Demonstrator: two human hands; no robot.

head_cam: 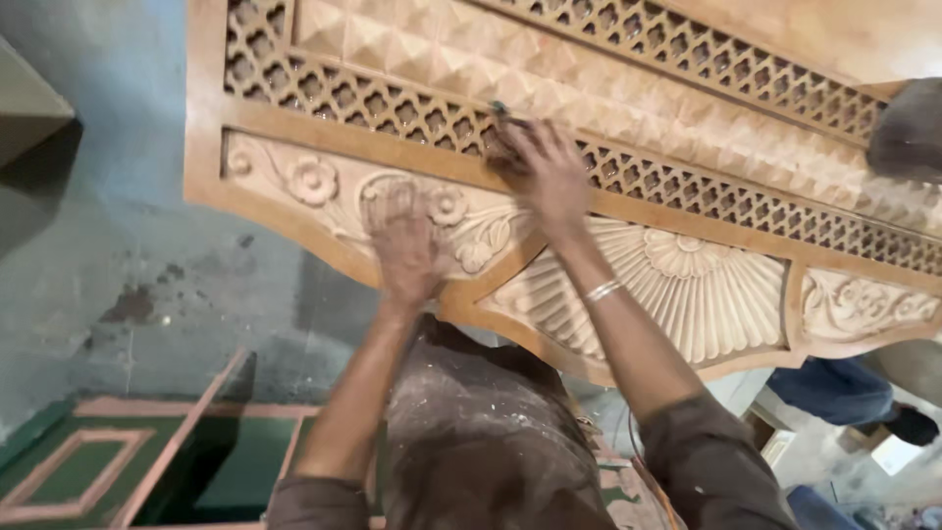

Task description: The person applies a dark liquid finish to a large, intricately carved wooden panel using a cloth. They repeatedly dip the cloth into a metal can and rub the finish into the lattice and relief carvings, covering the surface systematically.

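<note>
A large carved wooden panel is seen filling the upper part of the view, tilted across it, with its scalloped lower edge hanging over a grey-blue floor. A band of lattice fretwork runs along it, with rows of small raised pyramids above and floral relief and a fan-shaped shell carving below. The right hand is pressed against the lattice band, fingers curled over a small dark object – what it is cannot be told. The left hand is laid flat and open on the floral relief, nothing being held in its grip. A thin bangle is worn on the right wrist. Below, dusty dark clothing is seen, and at lower left a green panel with pink framing.
</note>
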